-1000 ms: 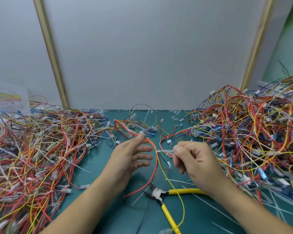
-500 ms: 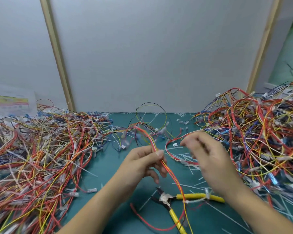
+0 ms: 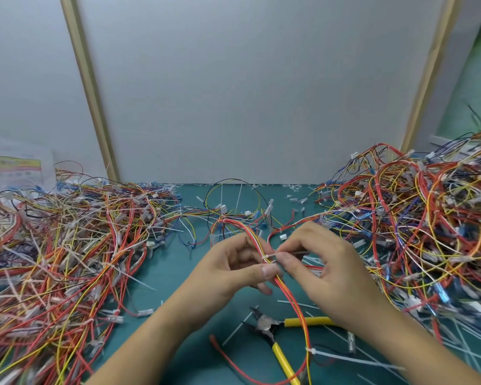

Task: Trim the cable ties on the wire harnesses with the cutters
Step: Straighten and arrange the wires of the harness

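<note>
My left hand grips a wire harness of red, yellow and white wires above the green mat. A white cable tie wraps the harness beside my left thumb. My right hand pinches the tail of that tie between thumb and fingers. A second cable tie sticks out sideways lower on the same harness. The yellow-handled cutters lie on the mat below my hands, touched by neither hand.
A large heap of harnesses covers the left of the mat, another heap the right. Cut tie tails lie scattered on the mat. A grey panel wall stands behind.
My right hand moved in from the right heap and took hold of the tie tail. My left hand closed its grip on the harness and the harness swung toward me.
</note>
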